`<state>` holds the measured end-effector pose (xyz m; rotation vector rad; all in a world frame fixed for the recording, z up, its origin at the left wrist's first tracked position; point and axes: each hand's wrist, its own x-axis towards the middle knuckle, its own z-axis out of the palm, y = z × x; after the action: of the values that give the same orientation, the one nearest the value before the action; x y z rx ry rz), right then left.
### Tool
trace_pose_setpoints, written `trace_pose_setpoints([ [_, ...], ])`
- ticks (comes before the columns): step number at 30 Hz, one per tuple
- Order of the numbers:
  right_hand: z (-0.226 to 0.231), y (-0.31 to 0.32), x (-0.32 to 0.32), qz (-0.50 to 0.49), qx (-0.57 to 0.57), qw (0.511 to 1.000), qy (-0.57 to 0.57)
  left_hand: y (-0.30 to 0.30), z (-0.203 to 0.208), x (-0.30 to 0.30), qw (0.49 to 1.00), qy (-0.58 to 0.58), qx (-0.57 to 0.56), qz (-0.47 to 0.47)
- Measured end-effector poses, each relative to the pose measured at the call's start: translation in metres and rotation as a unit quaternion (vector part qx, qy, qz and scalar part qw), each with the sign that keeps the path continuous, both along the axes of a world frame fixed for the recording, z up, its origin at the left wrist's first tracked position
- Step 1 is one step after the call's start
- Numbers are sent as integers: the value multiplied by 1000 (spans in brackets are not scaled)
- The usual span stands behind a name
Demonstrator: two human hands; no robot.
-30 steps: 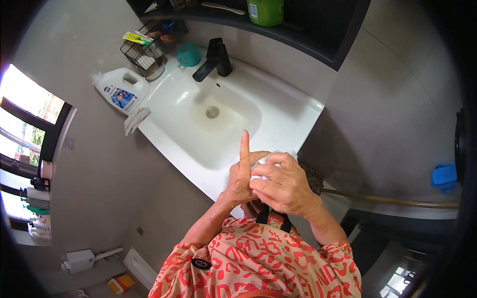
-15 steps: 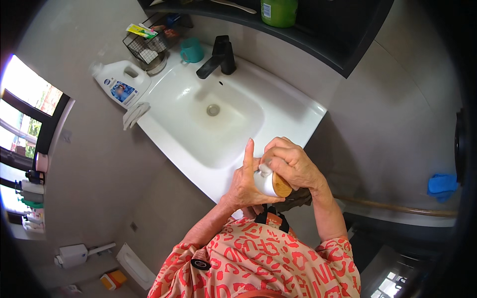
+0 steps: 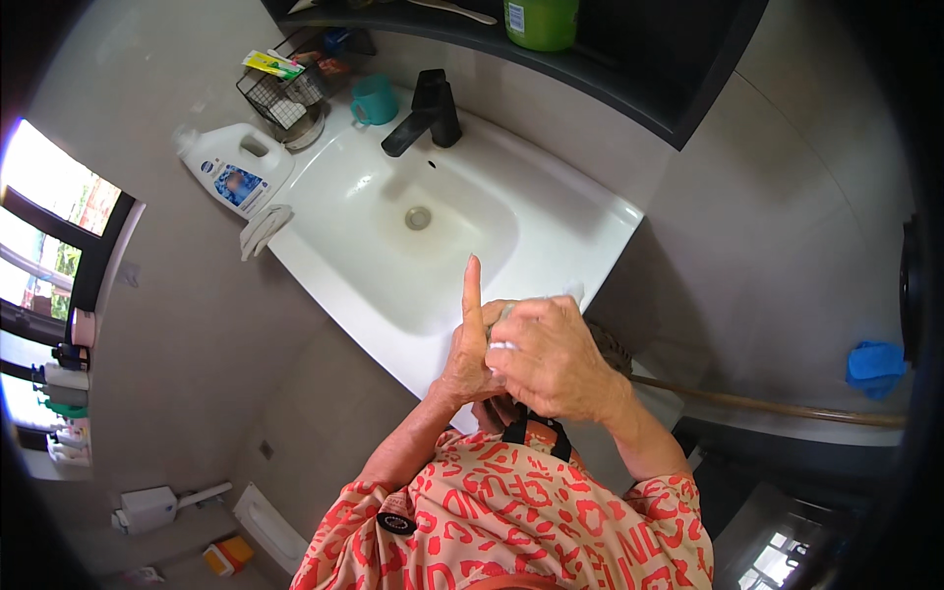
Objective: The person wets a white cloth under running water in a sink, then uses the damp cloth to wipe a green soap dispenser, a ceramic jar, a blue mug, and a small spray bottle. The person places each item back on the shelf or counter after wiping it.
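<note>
My left hand (image 3: 464, 359) is over the near edge of the white washbasin (image 3: 334, 305), index finger stretched up and the other fingers curled. Half a second ago it held a white cylindrical container with a wood-coloured end; that container is now almost wholly hidden behind my hands. My right hand (image 3: 551, 359) lies across it, fingers bent and closed. A bit of white cloth or tissue (image 3: 503, 346) shows between its fingers. Another white patch pokes out beyond the knuckles, and I cannot tell whether it is cloth or container.
A black tap (image 3: 428, 113) stands at the basin's back, beside a teal mug (image 3: 374, 100) and a wire basket (image 3: 285, 93). On the left are a white jug-shaped bottle (image 3: 231, 167) and pale gloves (image 3: 265, 228). A dark shelf (image 3: 629, 79) with a green tub (image 3: 541, 25) overhangs the back.
My right hand has swung over toward me and down across the container, covering it. The wood-coloured end has gone out of sight. My left index finger has shifted slightly left.
</note>
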<state>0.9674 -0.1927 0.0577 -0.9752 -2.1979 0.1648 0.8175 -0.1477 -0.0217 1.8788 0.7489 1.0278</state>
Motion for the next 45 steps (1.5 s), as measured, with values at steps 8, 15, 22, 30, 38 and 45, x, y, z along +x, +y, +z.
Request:
trace_pose_setpoints([
  [8,0,20,15,-31,-109,991,73,-5,23,6,995,-66,-67,-20],
  [15,-26,24,20,-35,-381,813,439,-6,24,8,995,-75,-58,-22],
  [22,-35,11,-21,-151,-249,718,633,-8,28,18,951,-231,-204,27],
  [30,-71,-2,-37,-130,-301,698,637,-1,37,22,897,-364,-245,44],
  [38,-59,-4,-45,-65,-307,547,776,-9,51,24,932,-292,-172,131],
  [45,-56,-13,-43,-188,33,905,380,-22,61,16,879,-356,-301,102],
])
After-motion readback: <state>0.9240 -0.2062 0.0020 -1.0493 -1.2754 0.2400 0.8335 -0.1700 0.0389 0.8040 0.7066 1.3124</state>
